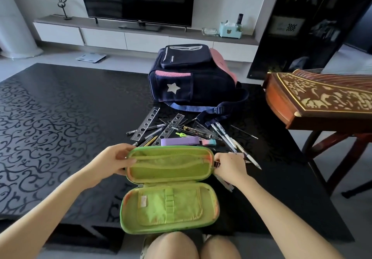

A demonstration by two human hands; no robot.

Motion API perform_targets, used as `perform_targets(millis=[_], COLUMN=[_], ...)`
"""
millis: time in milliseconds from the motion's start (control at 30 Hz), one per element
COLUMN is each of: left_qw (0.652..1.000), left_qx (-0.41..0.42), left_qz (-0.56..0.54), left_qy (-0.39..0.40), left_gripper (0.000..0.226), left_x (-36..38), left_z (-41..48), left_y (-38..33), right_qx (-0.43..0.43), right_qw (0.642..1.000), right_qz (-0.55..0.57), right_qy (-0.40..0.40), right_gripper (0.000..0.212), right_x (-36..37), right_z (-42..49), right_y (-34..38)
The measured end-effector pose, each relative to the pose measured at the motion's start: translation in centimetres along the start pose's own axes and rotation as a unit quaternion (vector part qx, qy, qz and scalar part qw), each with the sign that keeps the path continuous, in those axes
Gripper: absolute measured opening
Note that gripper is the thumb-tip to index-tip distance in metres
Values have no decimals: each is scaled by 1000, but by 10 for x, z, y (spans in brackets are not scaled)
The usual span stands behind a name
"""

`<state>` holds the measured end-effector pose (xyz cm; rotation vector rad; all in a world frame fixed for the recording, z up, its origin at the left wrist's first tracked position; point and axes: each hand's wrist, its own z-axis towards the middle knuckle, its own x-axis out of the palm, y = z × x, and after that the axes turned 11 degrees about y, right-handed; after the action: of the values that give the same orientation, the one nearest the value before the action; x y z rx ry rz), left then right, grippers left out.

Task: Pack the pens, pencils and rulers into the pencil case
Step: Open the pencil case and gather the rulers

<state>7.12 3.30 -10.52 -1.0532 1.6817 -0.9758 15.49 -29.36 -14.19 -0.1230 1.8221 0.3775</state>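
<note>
The green pencil case [170,190] is being held wide open at the near edge of the black patterned table [60,129], its two halves lying flat like a book. The far half is being gripped at both ends: the left hand [112,163] is being closed around its left rim, thumb pressed inside the lining, and the right hand [228,168] is being pinched on the right end, just by the zip pull [217,164]. Nothing loose is being seen in either half; only a zipped mesh pocket is showing in the far one, and a flat pocket with elastic loops and a small pale tag, too blurred to be read, in the near one.

Beyond the case, the stationery is being left scattered on the table: two clear stencil rulers [147,123], a clear set square [203,129], a yellow pencil [151,140], dark pens [155,126], and a bunch of clear pens [227,138] reaching down beside the right hand. A purple box [180,141] and a pink-and-blue eraser [209,142] are lying just behind the case's far rim.

Further back, a navy and pink backpack [191,77] with a silver star is being seen lying closed. Small white print on its top pocket cannot be made out.
</note>
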Motion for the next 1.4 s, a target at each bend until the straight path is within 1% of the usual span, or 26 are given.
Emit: perform_targets(millis=[33, 133, 200, 267, 333, 433, 467, 500, 567, 633, 700, 733, 767, 800, 833, 900, 967, 1033, 1100, 1133, 1200, 1233, 1300, 1367, 1400], left_qw=[1000, 999, 998, 997, 994, 988, 982, 972, 940, 905, 855, 834, 825, 828, 835, 837, 830, 832, 841, 840, 822, 819, 830, 844, 847], left_qx=[-9, -28, -40, -52, -67, -95, -105, -113, -115, -78, 28, 84, 121, 131, 120, 86, 68, 71, 90, 109, 149, 173, 224, 240, 237], left_qz=[-2, 7, 14, 28, 40, 61, 95, 155, 285, 386, 488, 521, 534, 534, 529, 531, 542, 538, 523, 522, 534, 527, 484, 454, 452], left_qy=[-8, -25, -43, -59, -73, -110, -125, -137, -147, -159, -173, -162, -137, -110, -93, -97, -113, -113, -105, -102, -130, -146, -164, -157, -150], left_gripper=[29, 23, 19, 15, 12, 18, 20, 20, 24, 33, 39, 36, 30, 25, 22, 23, 24, 23, 17, 13, 4, 8, 9, 17, 16], left_x=[1, 5, 7, 10, 18, 33, 36, 38, 42, 47, 53, 57, 60, 64, 67, 73, 77, 76, 75, 74, 74, 74, 71, 67, 65], left_z=[2, 9, 14, 22, 32, 48, 54, 58, 61, 56, 53, 53, 53, 55, 56, 61, 62, 64, 63, 62, 61, 61, 61, 62, 62], left_y=[2, 5, 6, 8, 7, 3, 1, 0, -2, -3, -1, 1, 3, 5, 8, 14, 14, 14, 14, 14, 19, 21, 25, 27, 30], right_qx=[9, 48, 72, 82, 83, 78, 74, 73, 70, 70, 54, 32, -1, -35, -66, -114, -136, -140, -141, -135, -126, -127, -143, -158, -165], right_qw=[1000, 998, 996, 994, 995, 996, 996, 996, 995, 990, 980, 976, 975, 977, 978, 977, 976, 980, 984, 985, 988, 990, 989, 986, 983], right_qz=[6, 22, -8, -31, -15, 16, 27, 37, 58, 72, 67, 68, 73, 78, 86, 74, 27, -5, -47, -70, -69, -50, -26, -41, -63], right_qy=[-20, -47, -52, -58, -55, -34, -33, -34, -48, -98, -178, -202, -208, -196, -177, -164, -167, -138, -102, -86, -58, -34, 19, 44, 49], right_gripper=[24, 33, 36, 35, 30, 32, 31, 29, 24, 23, 19, 15, 12, 10, 9, 7, 10, 10, 14, 18, 21, 21, 20, 20, 22], right_x=[1, 3, 2, 0, -3, -7, -6, -6, -6, -6, -8, -9, -9, -11, -13, -18, -23, -29, -33, -36, -39, -38, -32, -24, -22], right_z=[-1, -4, -7, -10, -13, -16, -17, -17, -20, -24, -29, -30, -30, -28, -25, -13, 2, 16, 28, 32, 38, 41, 41, 38, 35], right_y=[-3, -18, -26, -34, -43, -50, -52, -52, -52, -50, -46, -44, -39, -34, -28, -17, -7, 5, 16, 22, 36, 43, 58, 72, 76])
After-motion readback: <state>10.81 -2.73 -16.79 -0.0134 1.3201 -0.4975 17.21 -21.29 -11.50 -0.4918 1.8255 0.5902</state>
